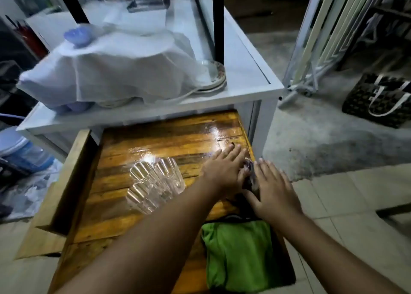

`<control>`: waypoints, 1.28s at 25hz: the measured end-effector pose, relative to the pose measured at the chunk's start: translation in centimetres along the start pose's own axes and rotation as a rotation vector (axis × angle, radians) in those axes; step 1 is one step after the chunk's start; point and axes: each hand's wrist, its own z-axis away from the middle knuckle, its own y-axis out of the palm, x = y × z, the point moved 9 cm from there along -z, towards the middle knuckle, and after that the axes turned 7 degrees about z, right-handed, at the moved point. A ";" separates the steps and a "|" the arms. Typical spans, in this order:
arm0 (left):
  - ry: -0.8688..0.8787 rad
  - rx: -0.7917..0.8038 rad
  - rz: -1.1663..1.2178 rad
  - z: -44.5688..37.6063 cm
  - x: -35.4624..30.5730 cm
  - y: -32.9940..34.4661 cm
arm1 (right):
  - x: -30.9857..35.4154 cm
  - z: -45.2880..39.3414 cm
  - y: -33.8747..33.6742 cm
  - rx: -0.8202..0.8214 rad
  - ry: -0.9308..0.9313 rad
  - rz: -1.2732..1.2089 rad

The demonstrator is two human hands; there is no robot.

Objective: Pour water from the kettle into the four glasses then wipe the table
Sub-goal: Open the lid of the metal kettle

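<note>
Honestly, no readable writing or brand shows anywhere. Your left hand and right hand sit on either side of a dark object at the wooden bench's right edge, fingers spread flat; it's mostly hidden, so I can't tell if it's the kettle or whether you're gripping it. Clear glasses cluster mid-bench, blurred together. A green cloth lies nearer you.

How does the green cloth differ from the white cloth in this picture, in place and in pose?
The green cloth lies folded on the low wooden table, near the person; the white cloth is on the higher white shelf, farther away. The green one lies flat and covers nothing visible; the white one is draped over dishes. Neither is touched by a hand.
</note>
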 end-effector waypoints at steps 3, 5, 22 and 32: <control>0.052 0.144 -0.039 -0.4 -0.4 3.0 | -2.6 1.2 2.7 -0.080 0.178 -0.391; 0.070 0.187 0.013 -0.5 0.0 3.7 | -3.8 2.0 5.1 -0.054 0.336 -0.666; 0.077 0.329 -0.005 -1.4 0.7 4.0 | 0.6 -3.0 13.9 0.497 0.241 -1.710; 0.133 0.219 -0.105 0.7 0.3 4.0 | 0.5 -0.3 11.9 0.304 0.251 -1.514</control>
